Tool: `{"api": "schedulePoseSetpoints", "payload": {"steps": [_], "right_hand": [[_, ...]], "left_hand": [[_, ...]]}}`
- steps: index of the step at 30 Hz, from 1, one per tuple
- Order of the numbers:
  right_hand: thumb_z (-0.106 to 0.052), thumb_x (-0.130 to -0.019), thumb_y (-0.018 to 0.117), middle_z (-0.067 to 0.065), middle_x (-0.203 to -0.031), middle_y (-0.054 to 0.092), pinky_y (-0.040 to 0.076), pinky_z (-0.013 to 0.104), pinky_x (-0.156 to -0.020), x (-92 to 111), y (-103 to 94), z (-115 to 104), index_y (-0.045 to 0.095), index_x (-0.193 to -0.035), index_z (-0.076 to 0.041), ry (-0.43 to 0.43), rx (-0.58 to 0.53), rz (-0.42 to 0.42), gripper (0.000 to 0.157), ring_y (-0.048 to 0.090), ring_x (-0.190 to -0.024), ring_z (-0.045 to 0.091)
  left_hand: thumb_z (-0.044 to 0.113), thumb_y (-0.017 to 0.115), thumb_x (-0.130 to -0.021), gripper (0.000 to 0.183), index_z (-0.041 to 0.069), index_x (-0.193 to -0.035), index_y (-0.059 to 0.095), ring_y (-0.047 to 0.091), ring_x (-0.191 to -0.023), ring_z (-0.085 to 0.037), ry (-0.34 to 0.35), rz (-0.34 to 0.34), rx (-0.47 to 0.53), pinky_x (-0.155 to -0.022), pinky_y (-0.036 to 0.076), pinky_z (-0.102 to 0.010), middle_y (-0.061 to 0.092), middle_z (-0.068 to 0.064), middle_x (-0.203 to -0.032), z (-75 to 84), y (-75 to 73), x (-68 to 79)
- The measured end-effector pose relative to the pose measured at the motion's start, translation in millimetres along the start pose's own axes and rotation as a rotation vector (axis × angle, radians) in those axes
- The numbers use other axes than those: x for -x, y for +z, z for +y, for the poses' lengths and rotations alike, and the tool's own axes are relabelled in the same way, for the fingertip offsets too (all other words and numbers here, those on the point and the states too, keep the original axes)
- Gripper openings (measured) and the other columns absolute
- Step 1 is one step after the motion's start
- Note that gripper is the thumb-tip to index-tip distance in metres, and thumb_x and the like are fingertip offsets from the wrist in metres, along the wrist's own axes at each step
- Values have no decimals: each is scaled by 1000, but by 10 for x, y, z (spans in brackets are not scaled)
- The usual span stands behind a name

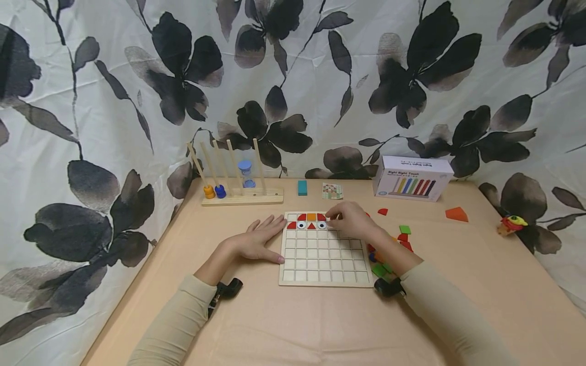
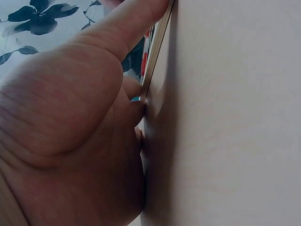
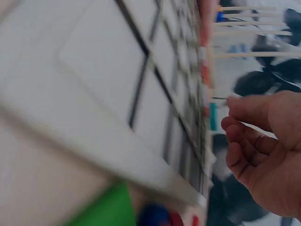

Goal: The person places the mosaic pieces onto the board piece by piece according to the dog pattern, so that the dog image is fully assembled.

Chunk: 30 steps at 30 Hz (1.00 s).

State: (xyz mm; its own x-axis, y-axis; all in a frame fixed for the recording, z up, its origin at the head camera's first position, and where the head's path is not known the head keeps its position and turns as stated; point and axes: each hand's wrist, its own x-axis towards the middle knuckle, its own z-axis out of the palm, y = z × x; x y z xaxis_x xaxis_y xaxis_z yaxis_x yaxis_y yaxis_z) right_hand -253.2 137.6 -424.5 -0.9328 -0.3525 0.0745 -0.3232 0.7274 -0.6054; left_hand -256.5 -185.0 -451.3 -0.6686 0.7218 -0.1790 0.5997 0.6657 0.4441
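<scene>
A pale wooden grid board (image 1: pixel 325 262) lies on the table, with several red, orange and eye-patterned tiles (image 1: pixel 312 217) set in its top two rows. My left hand (image 1: pixel 258 239) rests flat by its left side, fingers spread and thumb at the edge; in the left wrist view the thumb (image 2: pixel 136 21) reaches the board's side (image 2: pixel 157 47). Over the upper right of the grid, my right hand (image 1: pixel 352 219) has bent fingers, tips close to the last eye tile (image 1: pixel 322 225). I cannot tell whether a small piece is between its fingertips.
Loose coloured pieces (image 1: pixel 380 269) lie right of the board, partly under the right forearm. Behind stand a peg rack (image 1: pixel 242 198), a blue sand timer (image 1: pixel 245 173), a teal block (image 1: pixel 302 188), a card (image 1: pixel 332 191) and a white box (image 1: pixel 412 178). A small toy bird (image 1: pixel 511 223) sits far right.
</scene>
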Motion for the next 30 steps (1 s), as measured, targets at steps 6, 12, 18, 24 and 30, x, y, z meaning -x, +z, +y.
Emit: {"api": "schedulePoseSetpoints", "payload": {"steps": [6, 12, 18, 24, 30], "right_hand": [[-20, -88, 71, 2, -105, 66, 47, 34, -69, 376, -408, 97, 71, -113, -16, -36, -13, 63, 26, 53, -83, 19], [-22, -88, 71, -1, -110, 61, 50, 34, -72, 656, -736, 352, 67, -119, -21, -26, 33, 141, 31, 53, -87, 19], [-20, -90, 68, 5, -130, 57, 47, 46, -89, 646, -739, 700, 62, -127, -18, 75, -1, 183, 38, 52, -110, 29], [-19, -94, 62, 13, -149, 40, 27, 64, -106, 555, -624, 997, 49, -141, -13, 172, 24, 69, 49, 32, -137, 38], [-8, -96, 56, 16, -140, 47, 38, 55, -102, 560, -579, 1055, 49, -140, -7, 192, 18, 22, 44, 51, -116, 37]], "left_hand": [[69, 64, -76, 110, 17, -156, 9, -6, -148, -28, 2, -4, -7, -113, -4, -58, -2, -2, -162, 0, 9, -19], [70, 63, -76, 110, 19, -156, 7, -7, -148, -27, -11, -10, -10, -113, -4, -56, -2, -1, -162, 12, 3, -20], [70, 64, -76, 111, 19, -156, 6, -7, -147, -27, -12, -11, -5, -114, -4, -56, -3, -1, -162, 18, -9, -8], [68, 64, -77, 109, 17, -156, 8, -7, -147, -28, -6, -9, 9, -113, -4, -58, -3, -2, -162, 11, 5, -7], [70, 63, -76, 110, 18, -156, 7, -8, -148, -27, -18, -7, 7, -113, -5, -58, -3, -1, -162, -3, 8, -5]]}}
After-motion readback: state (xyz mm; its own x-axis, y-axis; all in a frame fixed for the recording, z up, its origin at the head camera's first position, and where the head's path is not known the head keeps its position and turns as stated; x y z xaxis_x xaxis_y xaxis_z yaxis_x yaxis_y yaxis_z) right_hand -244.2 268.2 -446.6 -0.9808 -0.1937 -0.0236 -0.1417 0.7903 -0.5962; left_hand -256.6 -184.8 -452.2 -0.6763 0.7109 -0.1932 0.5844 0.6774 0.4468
